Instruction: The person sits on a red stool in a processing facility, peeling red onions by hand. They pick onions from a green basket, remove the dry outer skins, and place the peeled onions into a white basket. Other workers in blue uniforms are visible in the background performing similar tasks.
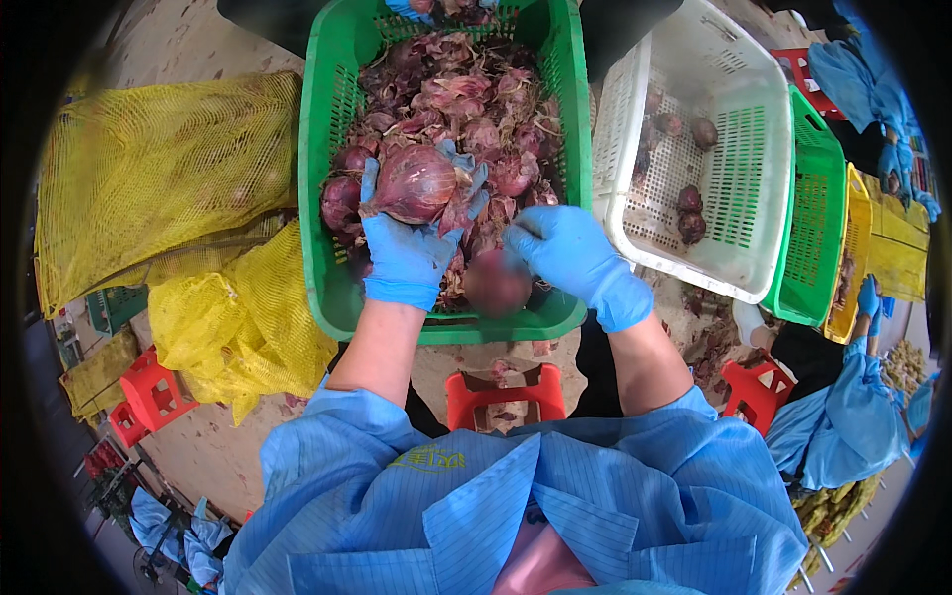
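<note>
My left hand (405,253), in a blue glove, is wrapped from below round a large red onion (415,184) with loose dry skin at its right side. This onion is above a green crate (446,330) filled with red onions and papery peel. My right hand (575,256), also blue-gloved, is to the right with fingers curled in; whatever they may pinch is hidden. Just below its fingertips is another red onion (498,284), smeared by motion, at the near end of the crate. I cannot tell whether the right fingers touch it.
A white crate (637,149) with several small onions stands to the right, beside more green and yellow crates. Yellow mesh sacks (169,178) lie left. A red stool (504,395) is below the green crate. Another person's blue-gloved hand (409,8) reaches into its far end; other blue-sleeved people work at right.
</note>
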Motion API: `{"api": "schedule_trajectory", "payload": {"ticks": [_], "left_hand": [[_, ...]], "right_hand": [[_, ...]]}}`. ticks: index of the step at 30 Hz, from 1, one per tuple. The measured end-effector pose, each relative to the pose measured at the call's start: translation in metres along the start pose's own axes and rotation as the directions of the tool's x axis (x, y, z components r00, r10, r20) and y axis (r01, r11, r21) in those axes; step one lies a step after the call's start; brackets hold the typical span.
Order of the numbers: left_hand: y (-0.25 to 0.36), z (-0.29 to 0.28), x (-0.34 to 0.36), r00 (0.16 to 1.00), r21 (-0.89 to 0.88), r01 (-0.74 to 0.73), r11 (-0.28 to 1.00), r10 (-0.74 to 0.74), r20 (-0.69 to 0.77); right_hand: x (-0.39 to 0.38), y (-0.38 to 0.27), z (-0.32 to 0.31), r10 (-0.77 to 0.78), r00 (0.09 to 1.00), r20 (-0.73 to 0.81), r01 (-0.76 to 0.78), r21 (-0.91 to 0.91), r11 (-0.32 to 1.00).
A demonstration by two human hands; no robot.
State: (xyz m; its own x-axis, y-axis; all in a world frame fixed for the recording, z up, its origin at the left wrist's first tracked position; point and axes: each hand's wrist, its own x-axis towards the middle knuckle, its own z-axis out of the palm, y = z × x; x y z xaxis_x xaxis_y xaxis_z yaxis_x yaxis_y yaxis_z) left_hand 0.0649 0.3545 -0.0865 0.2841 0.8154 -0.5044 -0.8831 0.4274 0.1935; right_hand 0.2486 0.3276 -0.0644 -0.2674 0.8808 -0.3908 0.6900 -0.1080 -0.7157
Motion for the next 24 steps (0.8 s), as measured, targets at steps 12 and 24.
{"api": "schedule_trajectory", "payload": {"ticks": [12, 24], "left_hand": [[-0.025, -0.002, 0.002, 0.992, 0.041, 0.111, 0.993, -0.108, -0.072], [-0.015, -0.008, -0.005, 0.999, 0.572, 0.019, 0.82, -0.034, 0.016]], "right_hand": [[0.002, -0.001, 0.011, -0.164, 0.942, -0.293, 0.173, 0.002, 0.985], [0.002, 0.0, -0.005, 0.161, 0.981, -0.111, 0.027, 0.894, 0.448]]}}
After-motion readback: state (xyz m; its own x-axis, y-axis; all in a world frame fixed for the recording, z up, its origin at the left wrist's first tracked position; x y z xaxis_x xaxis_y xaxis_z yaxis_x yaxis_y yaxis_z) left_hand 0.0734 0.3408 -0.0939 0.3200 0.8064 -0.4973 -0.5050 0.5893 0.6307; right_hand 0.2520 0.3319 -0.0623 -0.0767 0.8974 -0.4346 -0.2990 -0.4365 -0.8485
